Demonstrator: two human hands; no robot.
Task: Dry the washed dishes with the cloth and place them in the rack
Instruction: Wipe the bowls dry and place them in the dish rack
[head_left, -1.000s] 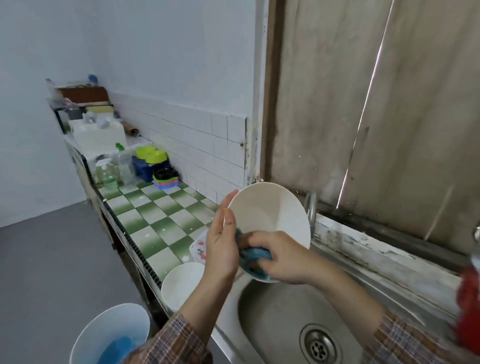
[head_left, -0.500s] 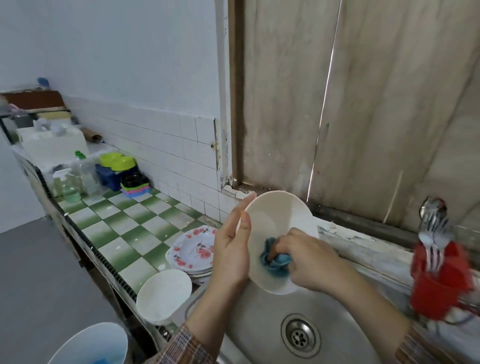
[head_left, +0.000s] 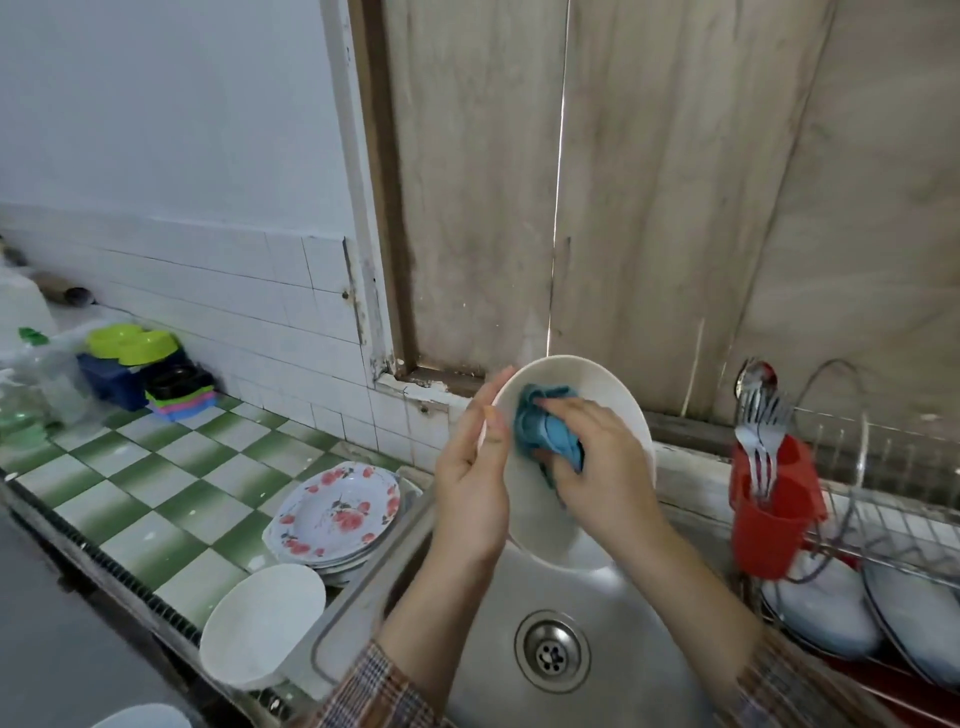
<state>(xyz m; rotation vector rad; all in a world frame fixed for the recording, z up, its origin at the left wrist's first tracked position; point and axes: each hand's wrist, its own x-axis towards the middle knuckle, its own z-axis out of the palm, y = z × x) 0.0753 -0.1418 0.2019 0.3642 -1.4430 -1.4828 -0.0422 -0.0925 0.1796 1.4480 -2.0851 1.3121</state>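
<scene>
Above the sink (head_left: 623, 597), the left hand (head_left: 470, 483) held the white bowl (head_left: 597, 384) tilted, thumb on its rim. The right hand (head_left: 608, 467) clutched the blue cloth (head_left: 545, 431), pressed inside the bowl. Right of the sink stood the rack (head_left: 883, 493); left of it, floral plates (head_left: 337, 514) lay stacked on the worktop (head_left: 156, 493).

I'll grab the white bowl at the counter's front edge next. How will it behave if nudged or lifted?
The white bowl sits tilted at the edge of the tiled counter, so a nudge would likely rock or roll it off. Its smooth, glossy surface probably slips in wet fingers. It looks rigid and thin-walled, so likely light; material unclear, maybe breakable.
</scene>
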